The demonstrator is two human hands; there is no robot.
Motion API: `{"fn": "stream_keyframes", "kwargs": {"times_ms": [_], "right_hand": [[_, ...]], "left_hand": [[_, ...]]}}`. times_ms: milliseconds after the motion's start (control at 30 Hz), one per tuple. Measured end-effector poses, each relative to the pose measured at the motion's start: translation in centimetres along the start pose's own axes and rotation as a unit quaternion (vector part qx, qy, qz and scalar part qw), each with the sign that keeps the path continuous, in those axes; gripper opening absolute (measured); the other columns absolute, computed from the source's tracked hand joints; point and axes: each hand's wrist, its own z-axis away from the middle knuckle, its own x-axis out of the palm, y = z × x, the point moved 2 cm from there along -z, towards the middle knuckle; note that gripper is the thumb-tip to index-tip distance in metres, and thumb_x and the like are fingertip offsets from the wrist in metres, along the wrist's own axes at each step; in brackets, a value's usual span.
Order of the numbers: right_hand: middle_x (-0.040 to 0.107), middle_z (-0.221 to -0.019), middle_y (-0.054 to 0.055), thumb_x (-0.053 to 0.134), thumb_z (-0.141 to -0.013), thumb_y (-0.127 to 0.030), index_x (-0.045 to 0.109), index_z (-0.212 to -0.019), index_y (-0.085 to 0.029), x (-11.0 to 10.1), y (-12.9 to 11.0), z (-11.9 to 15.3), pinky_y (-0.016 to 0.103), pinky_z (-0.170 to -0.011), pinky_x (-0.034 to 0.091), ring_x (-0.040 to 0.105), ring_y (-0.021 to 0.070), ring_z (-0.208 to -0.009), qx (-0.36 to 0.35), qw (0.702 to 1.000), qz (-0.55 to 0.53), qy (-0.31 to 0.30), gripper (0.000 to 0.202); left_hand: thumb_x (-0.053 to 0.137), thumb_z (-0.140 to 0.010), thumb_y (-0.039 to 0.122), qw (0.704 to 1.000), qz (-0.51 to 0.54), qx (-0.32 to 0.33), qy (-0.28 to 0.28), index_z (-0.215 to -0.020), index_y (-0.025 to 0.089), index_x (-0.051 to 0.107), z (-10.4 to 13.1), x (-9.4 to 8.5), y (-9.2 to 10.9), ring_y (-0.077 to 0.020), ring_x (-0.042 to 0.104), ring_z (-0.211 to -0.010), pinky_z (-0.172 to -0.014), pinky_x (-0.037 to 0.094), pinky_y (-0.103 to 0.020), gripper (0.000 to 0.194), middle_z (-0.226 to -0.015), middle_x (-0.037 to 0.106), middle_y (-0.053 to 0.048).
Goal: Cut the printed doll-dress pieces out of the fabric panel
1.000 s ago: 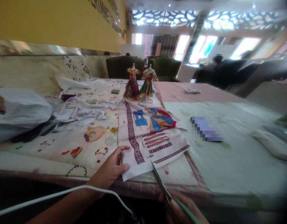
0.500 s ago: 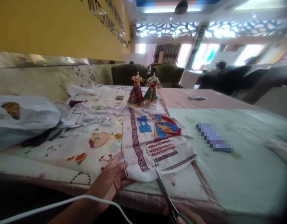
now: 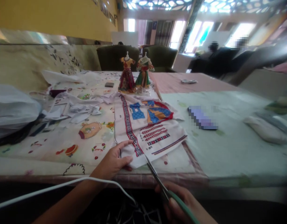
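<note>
A white printed cloth (image 3: pixel 121 129) lies on the table in front of me, with a dark red-and-black patterned band, blue pieces, a blue-and-yellow skirt shape and red strips on it. My left hand (image 3: pixel 115 159) grips its lower left corner, fingers over the top and partly hidden beneath. In my right hand (image 3: pixel 180 199) are green-handled scissors (image 3: pixel 155 176), their blades pointing up and left. The blade tips meet the cloth's lower edge near the bottom end of the patterned band. Whether the blades are parted is hard to see.
Two small dress forms (image 3: pixel 127 76) in costumes stand behind the cloth. White scraps (image 3: pixel 81 110) and a plastic bag (image 3: pixel 13 109) lie to the left. A blurred purple object (image 3: pixel 201 118) rests on the right. A white cable (image 3: pixel 87 179) crosses in front of the table edge.
The view has tilted down and shifted right. My left hand has moved farther over the cloth's corner. More of my right hand and the scissors' green handle shows.
</note>
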Motion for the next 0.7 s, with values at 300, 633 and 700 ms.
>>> {"fn": "stream_keyframes", "kwargs": {"times_ms": [300,633,700], "right_hand": [[0.06,-0.078,0.001,0.076,-0.063,-0.085,0.07,-0.117,-0.021,1.6,-0.6,0.4,0.028,-0.064,0.05,0.055,0.0166,-0.068,0.0,1.0,-0.008,-0.025,0.084],[0.056,-0.073,-0.002,0.074,-0.07,-0.08,0.065,-0.121,-0.02,2.4,0.0,-0.7,0.027,-0.054,0.049,0.051,0.0144,-0.058,-0.024,0.999,-0.015,-0.03,0.08],[0.057,-0.073,-0.002,0.074,-0.07,-0.08,0.064,-0.121,-0.02,2.4,0.1,-0.7,0.026,-0.053,0.048,0.052,0.0144,-0.058,-0.02,0.999,-0.015,-0.038,0.079]], "left_hand": [[0.079,-0.076,0.029,0.999,-0.042,0.005,-0.034,-0.153,0.023,0.044,0.6,0.0,0.3,-0.009,0.049,-0.056,-0.047,0.045,-0.019,0.085,-0.085,0.066,0.001],[0.08,-0.074,0.026,0.996,-0.079,0.026,-0.013,-0.142,0.024,0.058,0.9,-0.2,0.3,-0.0172,0.064,-0.071,-0.063,0.051,-0.025,0.071,-0.095,0.074,-0.004],[0.08,-0.072,0.022,0.997,-0.072,0.04,-0.002,-0.143,0.025,0.058,0.9,0.0,0.4,-0.0238,0.069,-0.091,-0.077,0.055,-0.03,0.075,-0.114,0.075,-0.007]]}}
